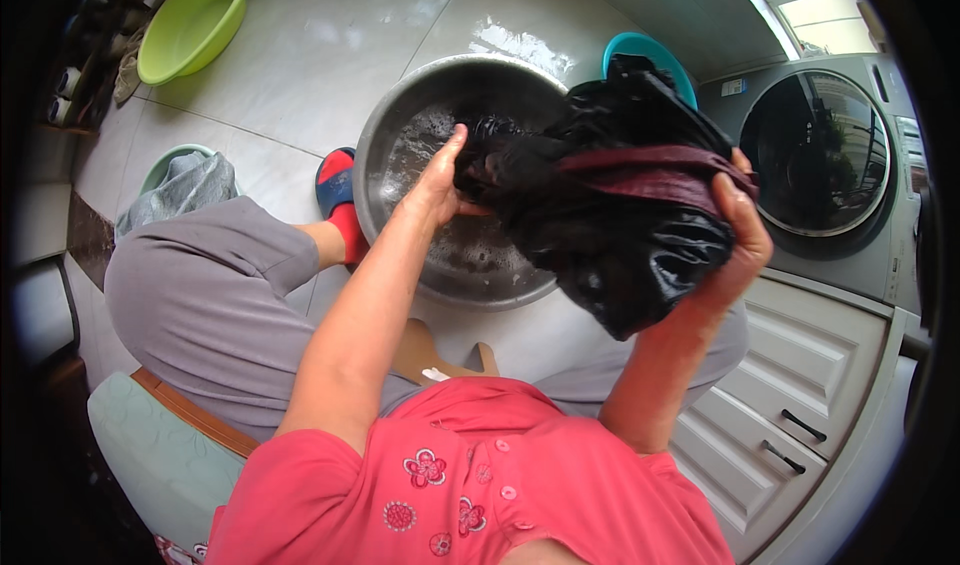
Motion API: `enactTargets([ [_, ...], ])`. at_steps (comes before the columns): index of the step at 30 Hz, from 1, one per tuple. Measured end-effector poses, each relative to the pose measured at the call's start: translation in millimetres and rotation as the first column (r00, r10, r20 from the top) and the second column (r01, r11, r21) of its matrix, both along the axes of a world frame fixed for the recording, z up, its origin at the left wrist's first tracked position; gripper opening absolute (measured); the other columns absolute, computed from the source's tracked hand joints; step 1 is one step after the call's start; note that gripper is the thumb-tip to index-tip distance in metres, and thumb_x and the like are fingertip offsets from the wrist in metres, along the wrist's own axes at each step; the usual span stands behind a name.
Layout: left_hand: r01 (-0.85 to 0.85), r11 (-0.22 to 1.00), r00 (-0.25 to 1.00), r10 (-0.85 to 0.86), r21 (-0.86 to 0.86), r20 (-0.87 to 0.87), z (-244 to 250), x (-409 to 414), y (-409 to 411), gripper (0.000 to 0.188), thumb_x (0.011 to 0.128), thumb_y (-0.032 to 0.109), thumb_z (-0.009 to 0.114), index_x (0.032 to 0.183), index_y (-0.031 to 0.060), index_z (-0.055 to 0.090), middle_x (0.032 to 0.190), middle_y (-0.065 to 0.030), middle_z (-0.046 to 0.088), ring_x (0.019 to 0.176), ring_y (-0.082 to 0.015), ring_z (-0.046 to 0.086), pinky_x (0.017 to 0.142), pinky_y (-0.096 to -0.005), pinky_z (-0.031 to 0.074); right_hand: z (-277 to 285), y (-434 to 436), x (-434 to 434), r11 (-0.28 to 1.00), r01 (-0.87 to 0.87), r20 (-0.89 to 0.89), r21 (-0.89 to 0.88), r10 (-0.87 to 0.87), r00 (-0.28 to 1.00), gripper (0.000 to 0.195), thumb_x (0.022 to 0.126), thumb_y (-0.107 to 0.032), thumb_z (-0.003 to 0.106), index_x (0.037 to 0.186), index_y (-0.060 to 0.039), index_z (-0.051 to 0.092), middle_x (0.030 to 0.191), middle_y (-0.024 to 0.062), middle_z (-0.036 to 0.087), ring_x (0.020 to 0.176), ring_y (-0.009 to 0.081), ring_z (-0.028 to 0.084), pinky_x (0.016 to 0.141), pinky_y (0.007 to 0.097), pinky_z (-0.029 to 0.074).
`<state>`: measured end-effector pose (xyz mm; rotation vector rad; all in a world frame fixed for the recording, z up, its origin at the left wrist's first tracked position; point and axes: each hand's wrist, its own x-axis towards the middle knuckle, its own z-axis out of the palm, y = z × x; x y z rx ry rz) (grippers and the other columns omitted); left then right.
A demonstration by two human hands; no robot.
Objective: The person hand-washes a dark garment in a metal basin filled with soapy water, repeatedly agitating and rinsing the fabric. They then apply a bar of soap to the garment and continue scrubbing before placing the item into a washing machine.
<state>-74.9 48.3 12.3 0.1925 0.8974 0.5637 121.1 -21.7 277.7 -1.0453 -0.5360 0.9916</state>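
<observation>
A wet black garment (pixel 615 242) with a maroon band (pixel 652 167) is stretched between my two hands, above the right part of a large metal basin (pixel 375 114). My left hand (pixel 439 186) grips its bunched left end over the basin, thumb up and fingers partly hidden beneath the cloth. At the maroon band's far end, my right hand (pixel 742 227) clasps the spread right side. Foamy water (pixel 480 253) shows in the basin under the cloth.
A green plastic basin (pixel 195 28) stands at upper left, and a turquoise basin (pixel 652 51) is partly behind the garment. Grey cloth (pixel 187 190) hangs over a pale tub by my left knee. To the right are a front-loading washing machine (pixel 817 152) and white cabinet doors (pixel 787 355).
</observation>
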Motion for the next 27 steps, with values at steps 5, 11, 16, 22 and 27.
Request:
enactTargets([
  [5,-0.187,0.980,0.960,0.168,-0.066,-0.224,-25.9,-1.3,0.3,0.092,0.094,0.072,0.063,0.158,0.0087,0.045,0.158,-0.0241,0.048,0.147,-0.0428,0.045,0.114,-0.0664,0.040,-110.7,14.5,8.7,0.978,-0.191,-0.349,-0.086,0.150,0.925,0.042,0.090,-0.008,0.065,0.131,-0.0022,0.060,0.114,0.0174,0.072,0.096,0.0315,0.074,0.089,0.0461,0.063],
  [11,-0.252,0.967,0.961,0.253,0.015,-0.113,-76.0,-26.0,8.4,0.054,0.102,0.046,0.066,0.134,0.0034,0.069,0.130,-0.0189,0.072,0.118,-0.0345,0.071,0.100,-0.0492,0.059,-245.0,2.2,36.0,0.904,-0.291,-0.492,-0.312,0.108,0.864,0.029,0.084,-0.002,0.076,0.111,-0.0078,0.067,0.102,0.0069,0.073,0.092,0.0218,0.071,0.087,0.0352,0.058],
  [16,0.370,0.879,0.455,0.111,0.301,-0.884,-64.5,1.0,10.4,0.098,0.090,0.067,0.072,0.162,0.0089,0.041,0.166,-0.0282,0.034,0.154,-0.0437,0.032,0.122,-0.0556,0.032,-279.9,-3.0,64.1,0.597,-0.008,0.368,-0.802,0.506,0.780,0.085,0.081,-0.026,0.087,0.152,0.0003,0.049,0.142,0.0212,0.059,0.130,0.0348,0.061,0.111,0.0406,0.049],
  [22,0.864,0.472,0.180,0.035,0.175,-0.983,-27.2,67.7,-13.8,0.119,0.076,0.060,0.087,0.170,0.0342,0.020,0.175,-0.0232,0.010,0.160,-0.0509,0.012,0.114,-0.0832,0.023,-288.6,-20.7,27.2,0.573,-0.089,0.525,-0.815,0.794,0.307,0.112,0.085,-0.024,0.082,0.169,-0.0042,0.011,0.172,0.0262,0.019,0.158,0.0485,0.022,0.129,0.0513,0.028],
  [27,0.917,0.393,0.046,0.082,0.074,-0.996,-60.0,68.0,-21.3,0.114,0.084,0.057,0.082,0.171,0.0359,0.012,0.174,-0.0233,0.011,0.158,-0.0513,0.016,0.110,-0.0844,0.027,-317.4,-22.2,16.0,0.546,-0.118,0.504,-0.829,0.822,0.263,0.103,0.093,-0.014,0.074,0.171,-0.0119,0.007,0.175,0.0203,0.011,0.157,0.0508,0.020,0.124,0.0662,0.029],
])
